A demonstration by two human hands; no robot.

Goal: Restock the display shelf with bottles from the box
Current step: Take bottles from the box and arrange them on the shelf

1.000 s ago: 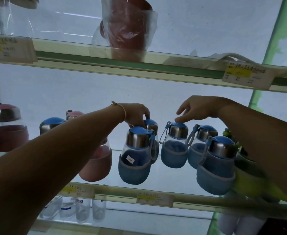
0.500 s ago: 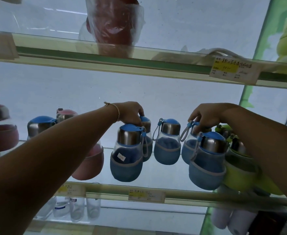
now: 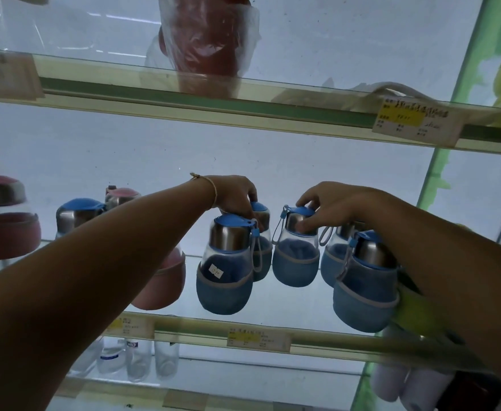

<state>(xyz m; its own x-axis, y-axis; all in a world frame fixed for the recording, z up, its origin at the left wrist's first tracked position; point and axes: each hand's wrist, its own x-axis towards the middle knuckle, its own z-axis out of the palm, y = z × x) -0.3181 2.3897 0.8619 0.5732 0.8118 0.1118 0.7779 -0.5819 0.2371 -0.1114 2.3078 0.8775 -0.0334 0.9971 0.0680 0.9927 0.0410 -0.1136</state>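
Restocking well along, judging by the glass shelf (image 3: pixel 317 339): five blue-sleeved bottles clustered from its middle to its right. Left hand (image 3: pixel 234 194) reaching in over the front-left bottle (image 3: pixel 225 271), fingers curled down onto the cap of the rear bottle (image 3: pixel 258 207) just behind it (possibly brushing the front cap too; too close together to separate). Right hand (image 3: pixel 332 203) pinching the steel collar of the middle bottle (image 3: pixel 295 262) between thumb and fingers; lifted or standing on the glass, cannot tell. Two more to the right, a back-right bottle (image 3: pixel 332 259) and a front-right bottle (image 3: pixel 365 289), gripped by neither hand, just beside the right forearm. Further left, another blue-capped bottle (image 3: pixel 77 212) and a pink bottle (image 3: pixel 160 286), partly hidden behind the left arm. No box anywhere in view, so no way to count the stock left to bring up. Judged stage: this batch already up on the shelf, spacing and lining-up in hand. Left to do, probably: settle the two gripped bottles into the row, let go, fetch more. Room for them on the bare glass at front centre
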